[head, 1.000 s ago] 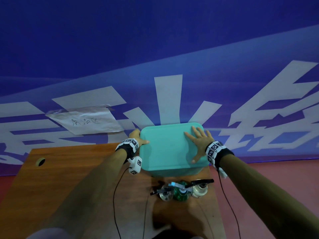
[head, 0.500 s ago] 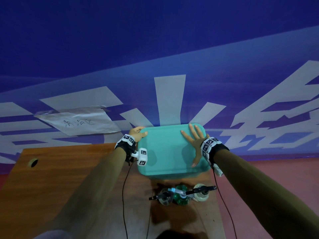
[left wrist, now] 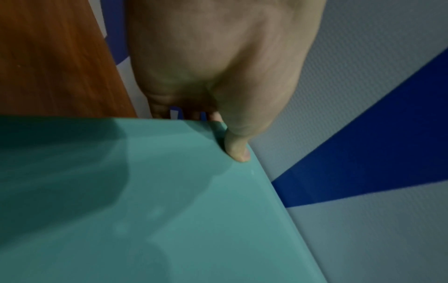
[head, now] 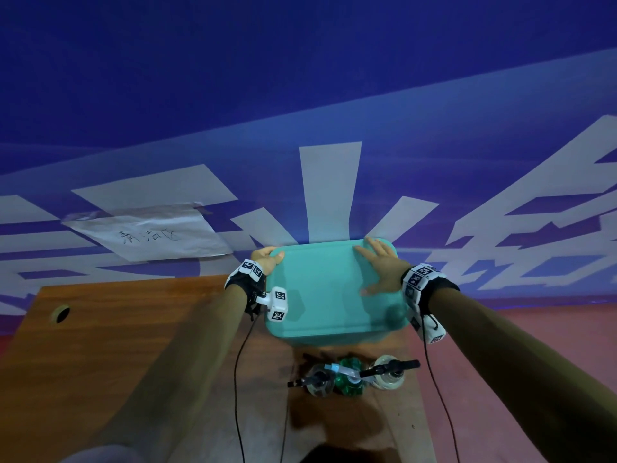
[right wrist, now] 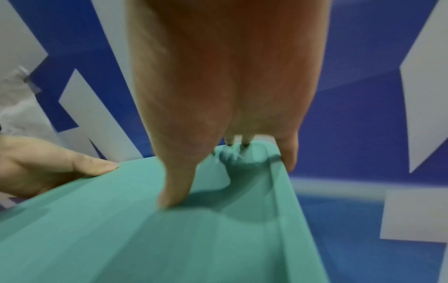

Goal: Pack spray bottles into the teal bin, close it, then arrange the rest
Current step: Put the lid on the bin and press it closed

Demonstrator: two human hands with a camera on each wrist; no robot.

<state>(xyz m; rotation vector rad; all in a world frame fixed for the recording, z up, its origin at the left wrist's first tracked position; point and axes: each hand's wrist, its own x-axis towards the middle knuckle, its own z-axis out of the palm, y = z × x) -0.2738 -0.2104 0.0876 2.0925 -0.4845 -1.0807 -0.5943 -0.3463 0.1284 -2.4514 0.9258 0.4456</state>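
The teal bin (head: 327, 295) stands on the wooden table (head: 117, 345) against the blue wall, its lid (left wrist: 169, 210) down on top. My left hand (head: 267, 255) grips the lid's far left corner, thumb (left wrist: 238, 149) on top and fingers curled under the edge. My right hand (head: 380, 265) lies flat on the lid (right wrist: 169, 239) near its far right corner, fingers spread, with the little finger over the side edge. Three spray bottles stand in a row in front of the bin: a clear one (head: 319, 382), a green one (head: 349, 379) and another clear one (head: 389, 374).
A paper sign (head: 147, 233) with handwriting is taped to the wall at the left. The table has a round cable hole (head: 61, 313) near its left end. Its right edge runs just beside the bottles, with red floor (head: 500, 329) beyond.
Both hands have slid along the lid toward its far corners. The bin now sits slightly farther from the row of bottles.
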